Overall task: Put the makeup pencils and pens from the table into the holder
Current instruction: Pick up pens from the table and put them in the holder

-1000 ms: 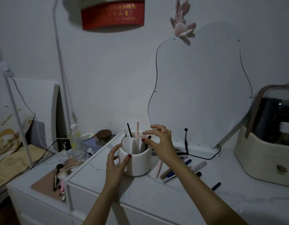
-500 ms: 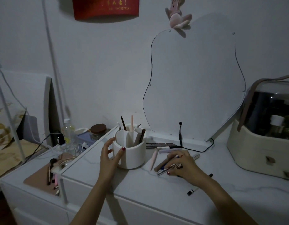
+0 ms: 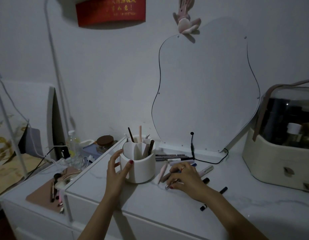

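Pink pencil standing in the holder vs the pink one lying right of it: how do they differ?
Pose: the pink pencil in the holder stands nearly upright; the pink pencil on the table lies flat, angled toward the holder.
Place: the first is stowed, sticking out above the rim; the second is loose on the table, beside the right hand.
Visibility: only the upper part of the first shows; the second shows whole.
Shared: both pale pink and slim.
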